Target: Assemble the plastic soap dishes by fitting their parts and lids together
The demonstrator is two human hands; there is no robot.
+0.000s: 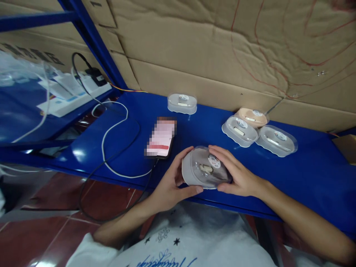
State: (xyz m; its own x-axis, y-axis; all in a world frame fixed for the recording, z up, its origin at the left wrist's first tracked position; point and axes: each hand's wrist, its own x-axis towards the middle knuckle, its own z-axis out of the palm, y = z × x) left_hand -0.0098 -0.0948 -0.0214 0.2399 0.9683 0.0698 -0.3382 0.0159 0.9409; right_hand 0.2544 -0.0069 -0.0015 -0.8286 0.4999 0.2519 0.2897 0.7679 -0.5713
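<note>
Between both hands I hold a grey oval container with a clear lid, raised near the table's front edge. The lid carries a round white label, and a small cream-coloured piece shows in the middle. My left hand wraps its left side, thumb along the near edge. On the right side my right hand grips it, fingers over the top and thumb at the near edge. Ahead and to the left lies a phone with its screen lit and a cable plugged in.
Similar clear-lidded containers stand on the blue table: a grey one at the back, two grey and a peach one to the right. White and black cables loop at left near a power strip. Cardboard lines the back.
</note>
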